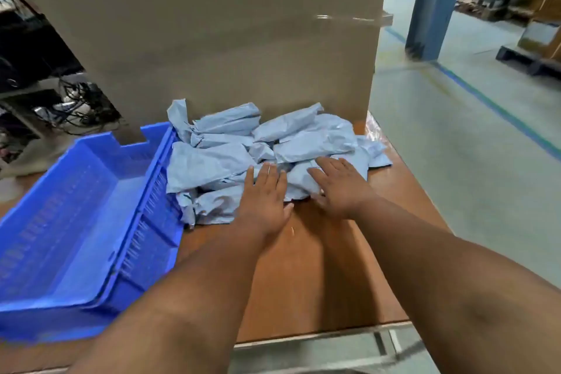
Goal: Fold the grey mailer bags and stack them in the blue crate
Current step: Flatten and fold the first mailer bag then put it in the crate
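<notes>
— What could have gone wrong from there?

— The grey mailer bags (261, 149) lay in a loose, crumpled heap on the desk (318, 267), just right of the blue crate (76, 222). Pulling one out from under the rest might have dragged its neighbours off the desk edge furthest from the crate, or tipped some unfolded over the crate's near wall. The crate looked empty, so no stack existed yet to square against.

— And the grip?

— Both were spread flat, nothing pinched. The left hand (263, 197), closer to the crate, rested its straight fingers on the heap's front. The right hand (338, 188) lay palm down on a bag beside it. Motion blur made it hard to say whether either thumb had hooked under a fold.
</notes>
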A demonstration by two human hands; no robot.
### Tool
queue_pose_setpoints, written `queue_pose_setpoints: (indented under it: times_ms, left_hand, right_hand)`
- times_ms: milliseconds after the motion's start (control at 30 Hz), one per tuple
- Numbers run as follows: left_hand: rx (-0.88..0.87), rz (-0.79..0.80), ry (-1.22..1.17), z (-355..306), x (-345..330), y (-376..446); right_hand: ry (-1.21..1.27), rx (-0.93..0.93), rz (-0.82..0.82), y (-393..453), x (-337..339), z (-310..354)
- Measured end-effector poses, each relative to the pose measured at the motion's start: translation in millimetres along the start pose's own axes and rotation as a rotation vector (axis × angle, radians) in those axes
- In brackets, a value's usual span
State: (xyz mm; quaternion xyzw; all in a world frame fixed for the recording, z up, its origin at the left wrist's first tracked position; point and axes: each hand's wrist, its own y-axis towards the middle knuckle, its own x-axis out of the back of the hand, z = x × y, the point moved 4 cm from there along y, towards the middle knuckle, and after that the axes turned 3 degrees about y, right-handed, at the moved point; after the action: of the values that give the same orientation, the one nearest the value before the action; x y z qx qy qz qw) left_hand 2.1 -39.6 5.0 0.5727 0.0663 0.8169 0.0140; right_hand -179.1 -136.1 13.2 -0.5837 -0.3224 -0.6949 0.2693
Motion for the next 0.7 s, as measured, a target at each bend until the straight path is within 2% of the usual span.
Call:
queue_pose_setpoints:
  times_ms: [133,233,367,533,700]
  left_hand:
    - [-0.021,0.095,0.011,-7,-7,-8]
    - [-0.014,0.107,-0.023,-7,-11,-12]
    - [0.035,-0.037,0.006,1,-10,-19]
    - [0.147,-0.142,0.030,20,4,-28]
    - [0.189,-0.252,-0.101,33,38,-35]
  right_hand:
    - [0.002,-0.012,0.094,-6,-23,0]
    - [0.011,-0.008,0.070,-6,-31,3]
    - [0.007,-0.078,0.016,-1,-32,3]
    - [0.158,-0.166,0.015,9,-35,6]
    - [0.187,-0.132,-0.095,-3,-18,23]
